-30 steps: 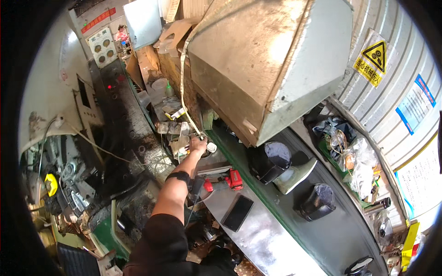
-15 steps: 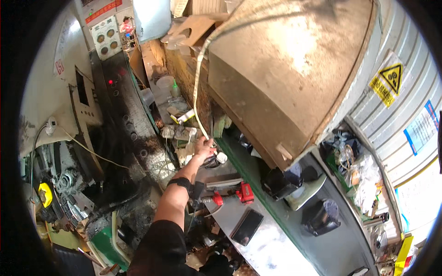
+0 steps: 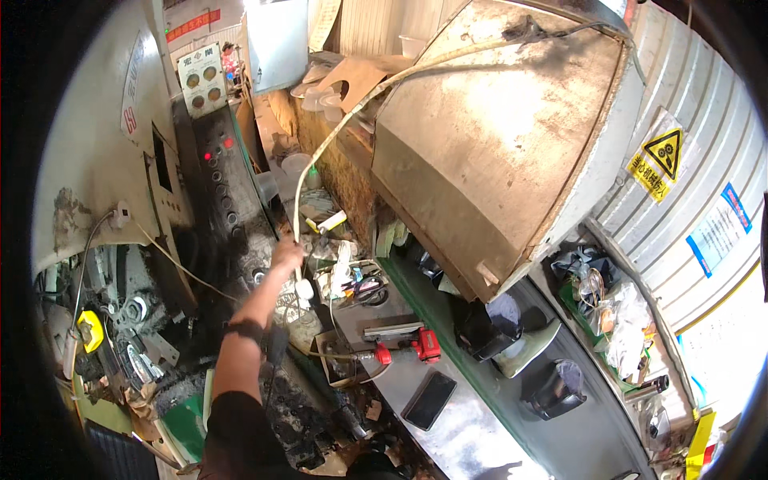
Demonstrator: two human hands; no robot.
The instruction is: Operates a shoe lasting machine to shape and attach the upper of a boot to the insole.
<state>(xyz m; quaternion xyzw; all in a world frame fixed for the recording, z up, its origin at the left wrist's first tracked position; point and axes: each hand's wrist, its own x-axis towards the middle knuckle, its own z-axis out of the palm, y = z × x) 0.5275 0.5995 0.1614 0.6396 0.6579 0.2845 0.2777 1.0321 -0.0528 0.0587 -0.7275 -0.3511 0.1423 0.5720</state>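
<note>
The person's left hand (image 3: 288, 254) is curled around a pale cable (image 3: 298, 204), which rises from the grip and arches up across the big metal hood (image 3: 472, 120). A small white piece (image 3: 304, 289) shows just below the fist; whether it hangs on the cable or is held cannot be made out. A dark band (image 3: 244, 330) circles the forearm. Right of the hand, and apart from it, a cluttered box (image 3: 344, 282) sits at the far end of the metal worktop (image 3: 488, 448). Nearer the person, a red power tool (image 3: 427, 345) lies on that surface, with a black phone (image 3: 430, 401) flat just beyond it. Alongside runs a dark conveyor belt (image 3: 588, 436) edged in green, carrying dark boots (image 3: 555, 390); one boot (image 3: 528, 349) tips over, its pale sole exposed.
</note>
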